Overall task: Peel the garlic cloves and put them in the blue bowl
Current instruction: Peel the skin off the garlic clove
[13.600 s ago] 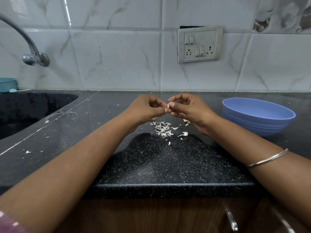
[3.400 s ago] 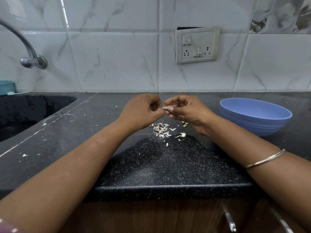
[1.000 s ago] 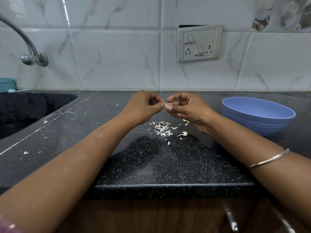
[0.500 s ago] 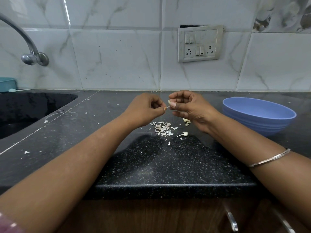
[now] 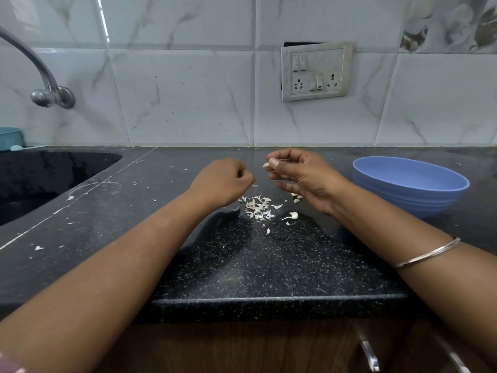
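My right hand (image 5: 304, 179) pinches a small pale garlic clove (image 5: 266, 165) between thumb and fingertips, a little above the black counter. My left hand (image 5: 223, 181) hovers just left of it with its fingers curled; I see nothing held in it. A tiny flake of skin (image 5: 254, 185) lies or falls right below its fingertips. Under both hands sits a pile of peeled skins (image 5: 256, 207). One clove with a thin tail (image 5: 294, 215) lies at the pile's right, and two small cloves (image 5: 296, 197) lie beneath my right palm. The blue bowl (image 5: 441, 196) stands at the right; its inside looks bare.
A dark sink (image 5: 40, 179) with a steel tap (image 5: 51, 95) fills the left side. A teal container (image 5: 9, 138) stands at the far left by the wall. The tiled wall carries a switch plate (image 5: 316, 71). Skin flakes are scattered on the counter (image 5: 255, 265); drawer handles (image 5: 369, 355) show below its edge.
My hands have drawn apart. The left hand has dropped down and left toward the skin pile, while the right hand keeps the clove and has lifted slightly.
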Tool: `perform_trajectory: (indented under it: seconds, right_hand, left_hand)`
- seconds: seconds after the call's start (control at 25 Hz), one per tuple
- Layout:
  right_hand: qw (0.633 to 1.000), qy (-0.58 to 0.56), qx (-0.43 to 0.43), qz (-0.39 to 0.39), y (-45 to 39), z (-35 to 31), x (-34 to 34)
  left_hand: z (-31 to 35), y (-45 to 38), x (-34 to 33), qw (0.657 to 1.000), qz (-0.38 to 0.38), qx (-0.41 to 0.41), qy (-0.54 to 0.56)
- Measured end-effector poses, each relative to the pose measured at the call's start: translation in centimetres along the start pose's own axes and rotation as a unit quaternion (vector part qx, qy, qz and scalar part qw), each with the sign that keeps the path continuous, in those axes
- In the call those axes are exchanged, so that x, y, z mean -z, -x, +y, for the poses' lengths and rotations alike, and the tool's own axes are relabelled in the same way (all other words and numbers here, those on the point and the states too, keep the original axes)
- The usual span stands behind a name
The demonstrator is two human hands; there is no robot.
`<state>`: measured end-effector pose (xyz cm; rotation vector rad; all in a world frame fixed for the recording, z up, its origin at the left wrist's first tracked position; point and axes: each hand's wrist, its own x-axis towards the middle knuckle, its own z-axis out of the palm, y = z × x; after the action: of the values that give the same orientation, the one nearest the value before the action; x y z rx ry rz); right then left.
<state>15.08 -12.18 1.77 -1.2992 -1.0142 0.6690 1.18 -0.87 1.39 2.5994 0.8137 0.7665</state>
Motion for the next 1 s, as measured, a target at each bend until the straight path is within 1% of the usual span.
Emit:
perform_trajectory:
  seconds: [0.16,0.4,0.6,0.76,1.0]
  right_hand:
    - [1.0,0.001,-0.002,0.002,0.08,-0.06,-0.11]
    - [1.0,0.005,0.001,0.007,0.12,-0.02,-0.17]
    - [1.0,0.012,0.002,-0.001,0.11,0.06,-0.2]
    - [1.0,0.014,0.003,-0.005,0.13,0.08,-0.29]
    - [1.0,0.016,0.006,-0.002,-0.03,0.2,-0.15]
  left_hand:
    - [-0.08,0.02,0.34,1.0,0.008,-0.003,-0.011]
    - [0.37,0.31,0.42,0.997,0.0,-0.052,0.059]
    - [0.65,0.29,0.51,0.993,0.023,-0.077,0.085]
    - [0.74,0.34,0.53,0.991,0.025,-0.082,0.103]
    - [0.67,0.26,0.55,0.988,0.008,-0.074,0.133]
